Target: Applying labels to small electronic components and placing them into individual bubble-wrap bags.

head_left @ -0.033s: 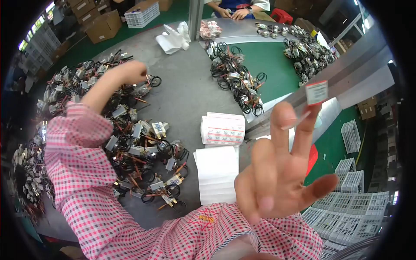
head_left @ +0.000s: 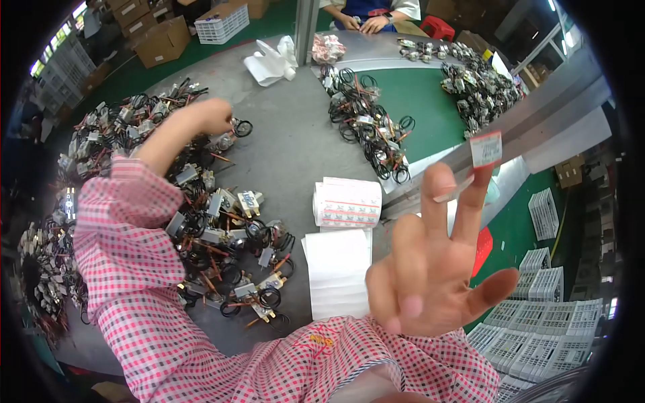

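Note:
My right hand is raised palm up at the right with its fingers spread. A small white label with red edges sticks to one fingertip, and a pale strip lies at another. My left hand reaches to the far left, curled closed over the heap of small metal parts with coiled black tubes. Its fingertips are hidden, so what they grip cannot be made out. A part with a black loop shows right beside it. Between my arms lies a label roll with white backing paper.
A second row of such parts lies beyond the label roll, near a metal post. A crumpled white bag sits on the grey table. Across from me are a co-worker's hands. White crates stand at the right.
My left hand has shifted slightly right and nearer, toward the part with the black loop. The label on my right fingertip has tilted and moved a little left. Otherwise the view barely shifts.

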Demonstrator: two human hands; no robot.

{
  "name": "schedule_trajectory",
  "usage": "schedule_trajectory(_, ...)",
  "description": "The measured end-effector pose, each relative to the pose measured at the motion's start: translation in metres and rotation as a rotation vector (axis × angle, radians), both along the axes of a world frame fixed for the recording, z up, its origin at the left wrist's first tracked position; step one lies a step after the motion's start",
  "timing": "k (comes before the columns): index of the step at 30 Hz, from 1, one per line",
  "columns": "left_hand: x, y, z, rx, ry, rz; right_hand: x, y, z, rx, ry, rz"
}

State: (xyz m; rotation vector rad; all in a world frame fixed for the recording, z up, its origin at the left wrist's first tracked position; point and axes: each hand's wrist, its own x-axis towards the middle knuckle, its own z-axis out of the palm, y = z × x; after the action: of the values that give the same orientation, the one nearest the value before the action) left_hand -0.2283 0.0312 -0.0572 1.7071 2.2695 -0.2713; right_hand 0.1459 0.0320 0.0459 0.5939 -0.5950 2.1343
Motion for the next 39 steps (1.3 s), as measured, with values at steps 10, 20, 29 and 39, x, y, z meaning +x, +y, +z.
schedule_trajectory(10, 0.027, 0.007, -0.033, -0.205, 0.069, -0.066, 0.018, 0.045, -0.065, 0.073, -0.437, -0.449)
schedule_trajectory(20, 0.130, -0.003, 0.082, 0.550, -1.242, 0.070, -0.003, 0.065, -0.073, 0.239, -0.803, -0.708)
schedule_trajectory(29, 0.207, -0.005, 0.006, 0.503, -1.127, 0.098, -0.080, 0.073, -0.106, 0.064, -0.690, -0.718)
schedule_trajectory(39, 0.248, -0.003, 0.017, 0.294, 0.099, -0.662, -0.046, 0.111, -0.090, 0.656, -0.609, -0.639)
